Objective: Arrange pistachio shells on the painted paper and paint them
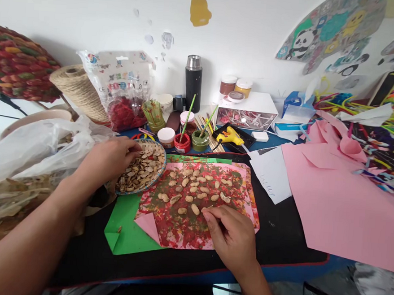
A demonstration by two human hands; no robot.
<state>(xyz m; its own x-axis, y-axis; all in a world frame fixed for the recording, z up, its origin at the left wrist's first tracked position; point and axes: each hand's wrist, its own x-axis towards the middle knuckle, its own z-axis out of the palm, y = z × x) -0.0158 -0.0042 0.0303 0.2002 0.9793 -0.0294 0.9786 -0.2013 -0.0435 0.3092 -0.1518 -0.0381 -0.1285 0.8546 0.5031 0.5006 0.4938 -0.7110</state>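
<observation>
A bare strip of the black mat (189, 261) runs along the near side between the two forearms, and another lies to the right between the painted sheet (183, 240) and the large pink paper (341, 211). Peanuts (195, 209) clutter the sheet's middle; its near part is free of them. The left hand (113, 155) blocks the basket's near-left side, and plastic bags (48, 150) crowd the left. On the far side, paint jars (182, 144) with upright brushes (188, 117) and the yellow glue gun (230, 136) obstruct low passage, with a thermos (193, 86) standing behind.
</observation>
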